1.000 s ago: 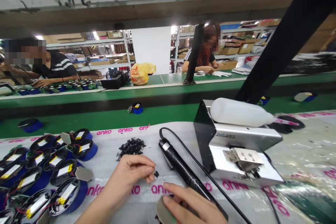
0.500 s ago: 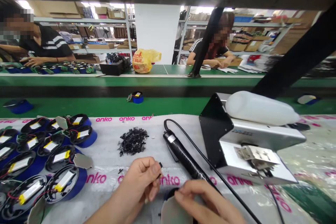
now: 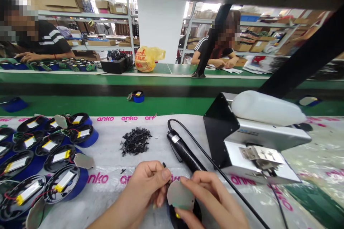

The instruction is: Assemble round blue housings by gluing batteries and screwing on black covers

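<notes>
My left hand [image 3: 147,184] is closed in a pinch on a small black plastic piece [image 3: 164,165], whose tip shows above the thumb. Between the thumb and fingers of my right hand [image 3: 215,196] is a flat grey round plate [image 3: 179,196] with a notched edge, tilted up beside the left fingertips. Under the plate lies a round black-and-blue housing [image 3: 198,212], partly covered by plate and hand; a bit of yellow shows inside. A pile of small black plastic pieces [image 3: 136,141] lies beyond my left hand.
Several blue housings [image 3: 64,182] with batteries and wires crowd the left. A black-wrapped tool [image 3: 185,154] with a cable lies ahead of my right hand. A metal machine [image 3: 258,143] carrying a white bottle [image 3: 266,107] stands at right. Two people work across the green bench [image 3: 172,105].
My right hand has lifted the grey plate up and tilted it, uncovering more of the housing below. My left hand has shifted slightly right, still pinching the black piece.
</notes>
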Motion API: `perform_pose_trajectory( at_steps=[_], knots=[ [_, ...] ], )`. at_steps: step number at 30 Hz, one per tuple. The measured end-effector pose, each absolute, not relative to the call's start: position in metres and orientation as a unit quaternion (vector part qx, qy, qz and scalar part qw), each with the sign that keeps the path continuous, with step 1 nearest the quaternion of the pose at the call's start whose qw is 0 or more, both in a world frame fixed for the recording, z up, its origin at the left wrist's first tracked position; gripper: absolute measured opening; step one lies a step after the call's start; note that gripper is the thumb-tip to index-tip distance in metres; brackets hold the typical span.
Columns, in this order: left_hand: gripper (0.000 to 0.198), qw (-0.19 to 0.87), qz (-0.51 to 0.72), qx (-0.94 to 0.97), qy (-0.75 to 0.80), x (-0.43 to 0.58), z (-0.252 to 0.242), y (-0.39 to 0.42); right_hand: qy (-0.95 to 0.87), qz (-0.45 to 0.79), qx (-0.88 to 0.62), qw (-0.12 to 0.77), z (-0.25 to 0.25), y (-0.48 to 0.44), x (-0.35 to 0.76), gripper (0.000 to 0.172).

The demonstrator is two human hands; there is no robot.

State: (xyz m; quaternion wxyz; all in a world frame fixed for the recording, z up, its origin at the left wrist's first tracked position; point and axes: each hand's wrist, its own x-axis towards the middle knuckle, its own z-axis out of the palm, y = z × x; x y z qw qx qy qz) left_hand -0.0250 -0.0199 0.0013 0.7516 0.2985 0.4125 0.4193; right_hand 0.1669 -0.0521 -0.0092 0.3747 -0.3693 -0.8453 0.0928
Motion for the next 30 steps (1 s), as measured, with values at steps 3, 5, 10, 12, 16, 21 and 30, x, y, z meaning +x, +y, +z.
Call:
perform_pose_trajectory(
  at_steps=[3,5,10,12,16,21,30],
  knots=[
    [0.061,0.740,0.424,0.312,0.419,-0.024,0.001,-0.020,-0.842,0.091,-0.375,0.378,-0.009,-0.052,0.166,0.045],
    [0.060,0.717,0.433,0.334,0.433,-0.024,-0.001,-0.022,-0.840,0.083,-0.374,0.385,-0.010,-0.053,0.165,0.043],
    [0.051,0.629,0.467,0.384,0.489,-0.020,-0.009,-0.032,-0.828,0.042,-0.393,0.398,-0.015,-0.057,0.158,0.034],
    [0.048,0.616,0.469,0.399,0.491,-0.021,-0.009,-0.034,-0.825,0.031,-0.403,0.395,-0.015,-0.058,0.157,0.031],
    [0.051,0.613,0.448,0.505,0.410,-0.032,0.007,-0.030,-0.818,0.019,-0.412,0.401,-0.009,-0.054,0.161,0.041],
    [0.064,0.531,0.295,0.696,0.383,-0.049,0.024,-0.023,-0.843,0.064,-0.396,0.359,0.003,-0.046,0.167,0.056],
    [0.066,0.600,0.245,0.675,0.352,-0.029,0.013,-0.023,-0.770,0.157,-0.463,0.410,-0.005,-0.066,0.180,0.037]
  ],
)
